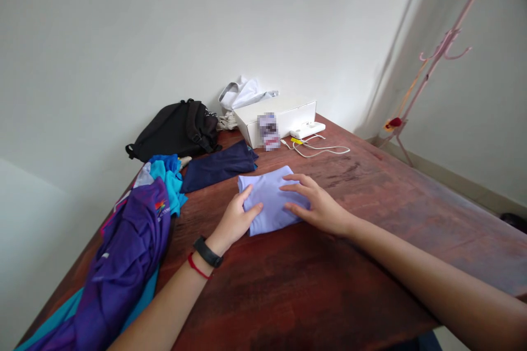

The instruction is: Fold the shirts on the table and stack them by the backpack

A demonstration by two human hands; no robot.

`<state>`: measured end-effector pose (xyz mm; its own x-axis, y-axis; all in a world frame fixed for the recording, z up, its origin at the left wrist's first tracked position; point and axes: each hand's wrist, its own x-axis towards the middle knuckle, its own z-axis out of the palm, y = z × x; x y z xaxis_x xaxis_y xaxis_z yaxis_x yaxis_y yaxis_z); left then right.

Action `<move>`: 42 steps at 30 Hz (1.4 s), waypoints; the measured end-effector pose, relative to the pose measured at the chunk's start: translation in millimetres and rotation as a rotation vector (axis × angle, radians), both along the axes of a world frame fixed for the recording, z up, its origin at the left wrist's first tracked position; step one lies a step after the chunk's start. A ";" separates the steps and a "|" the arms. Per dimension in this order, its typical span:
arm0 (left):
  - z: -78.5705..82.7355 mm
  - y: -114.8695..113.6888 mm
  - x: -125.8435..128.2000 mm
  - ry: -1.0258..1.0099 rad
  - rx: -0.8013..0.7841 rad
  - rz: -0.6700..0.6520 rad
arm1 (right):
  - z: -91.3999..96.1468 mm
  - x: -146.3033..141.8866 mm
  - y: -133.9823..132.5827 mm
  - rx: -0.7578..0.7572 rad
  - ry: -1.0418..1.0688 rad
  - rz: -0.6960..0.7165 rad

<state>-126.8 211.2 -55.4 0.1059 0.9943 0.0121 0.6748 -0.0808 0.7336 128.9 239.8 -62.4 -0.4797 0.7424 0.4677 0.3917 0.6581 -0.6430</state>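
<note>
A folded lavender garment (269, 197) lies in a small, fairly flat bundle on the wooden table, between my two hands. Over its left edge rests my left hand (237, 214), thumb and one finger apart on the fabric; its other fingers are hard to see. My right hand (317, 203) is at the garment's right side, fingers spread and their tips touching its top. Just behind lies a folded navy cloth (220, 165). To the left, a heap of clothes holds a purple shirt (127, 252) and a turquoise cloth (171, 182).
On the reddish-brown table (391, 219), a black backpack (173, 130) leans against the wall. A white box (284, 112) stands at the back, with white cloth (245, 92) behind it. Beside it are a white device (308, 130) and cable (329, 149). A pink coat stand (444, 44) is at right.
</note>
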 end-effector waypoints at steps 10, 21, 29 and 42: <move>19.6 -10.5 -3.9 0.385 0.288 0.002 | -25.7 3.1 0.8 -0.149 -0.243 0.114; 1.2 7.8 -18.1 0.477 0.240 -0.411 | -6.5 1.6 7.4 -0.182 -0.149 0.037; -3.1 9.3 -22.7 0.498 0.146 -0.404 | -12.1 4.5 17.1 -0.032 0.001 -0.039; -8.1 11.3 -24.7 0.444 0.165 -0.383 | -0.6 -6.4 43.9 -0.031 -0.313 0.078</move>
<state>-151.5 222.5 -63.6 0.4858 0.8734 0.0356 0.8139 -0.4668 0.3459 122.5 283.7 -63.0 -0.6530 0.7089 0.2665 0.5224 0.6764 -0.5192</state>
